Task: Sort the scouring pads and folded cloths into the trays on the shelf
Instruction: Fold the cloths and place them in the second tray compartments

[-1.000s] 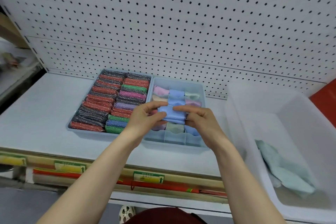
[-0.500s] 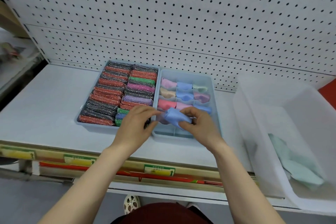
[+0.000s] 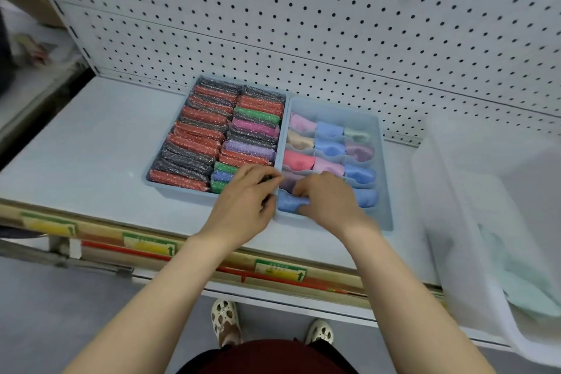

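Observation:
Two blue trays stand side by side on the white shelf. The left tray [image 3: 151,183] is packed with glittery scouring pads [image 3: 200,130] in red, dark grey, green, pink and purple. The right divided tray [image 3: 383,167] holds folded cloths [image 3: 329,147], one per compartment. A folded blue cloth [image 3: 288,203] sits in the tray's front left compartment. My right hand [image 3: 329,202] pinches it and pushes it down there. My left hand [image 3: 246,202] rests at the divider between the two trays, its fingertips at the cloth's left edge.
A large clear plastic bin [image 3: 461,252] stands at the right on the shelf, with a pale green cloth [image 3: 522,282] lying in it. A white pegboard wall [image 3: 303,24] rises behind the trays. The shelf's front edge carries price labels [image 3: 280,270].
Both hands have brought the blue cloth down from above the divided tray into its front left compartment. The camera has tilted down and moved closer.

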Demonstrator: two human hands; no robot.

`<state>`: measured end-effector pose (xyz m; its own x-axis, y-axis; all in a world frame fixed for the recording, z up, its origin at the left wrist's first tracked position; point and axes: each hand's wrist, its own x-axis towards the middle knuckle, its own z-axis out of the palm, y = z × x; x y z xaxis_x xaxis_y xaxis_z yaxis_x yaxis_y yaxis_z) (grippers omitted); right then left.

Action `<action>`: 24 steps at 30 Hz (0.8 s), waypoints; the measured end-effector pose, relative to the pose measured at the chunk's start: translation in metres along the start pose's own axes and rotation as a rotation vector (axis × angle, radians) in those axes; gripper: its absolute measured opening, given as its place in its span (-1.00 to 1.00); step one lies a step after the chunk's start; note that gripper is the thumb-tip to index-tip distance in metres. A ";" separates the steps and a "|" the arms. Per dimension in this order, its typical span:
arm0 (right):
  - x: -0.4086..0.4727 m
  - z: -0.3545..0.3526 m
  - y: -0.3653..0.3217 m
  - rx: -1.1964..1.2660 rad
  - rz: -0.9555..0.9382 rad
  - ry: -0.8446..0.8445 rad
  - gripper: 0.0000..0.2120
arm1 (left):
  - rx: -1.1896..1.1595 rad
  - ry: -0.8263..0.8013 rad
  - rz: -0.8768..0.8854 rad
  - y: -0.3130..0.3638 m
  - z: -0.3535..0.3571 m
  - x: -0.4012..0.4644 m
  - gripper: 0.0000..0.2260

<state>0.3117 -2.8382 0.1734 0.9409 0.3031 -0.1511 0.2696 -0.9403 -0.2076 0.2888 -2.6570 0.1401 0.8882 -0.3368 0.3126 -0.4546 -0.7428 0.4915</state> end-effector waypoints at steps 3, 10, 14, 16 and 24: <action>0.003 -0.005 -0.001 -0.048 -0.029 0.008 -0.87 | 0.005 0.001 -0.008 0.000 0.001 0.001 -0.71; 0.010 0.011 -0.006 -0.044 -0.083 0.005 -0.87 | 0.017 0.011 -0.046 0.006 0.001 -0.002 -0.69; -0.013 -0.010 0.012 0.284 -0.055 0.060 -0.86 | 0.075 0.061 -0.067 0.009 0.004 0.003 -0.75; -0.034 -0.028 0.038 0.438 0.066 0.191 -0.91 | 0.093 0.068 -0.066 0.017 0.009 0.011 -0.75; -0.130 -0.081 0.223 0.279 0.755 0.266 -0.78 | -0.073 -0.029 0.070 0.112 0.059 0.075 -0.74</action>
<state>0.2659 -3.1001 0.2247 0.8744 -0.4701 -0.1196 -0.4779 -0.7927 -0.3785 0.3082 -2.7994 0.1704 0.8554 -0.4034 0.3249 -0.5180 -0.6730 0.5279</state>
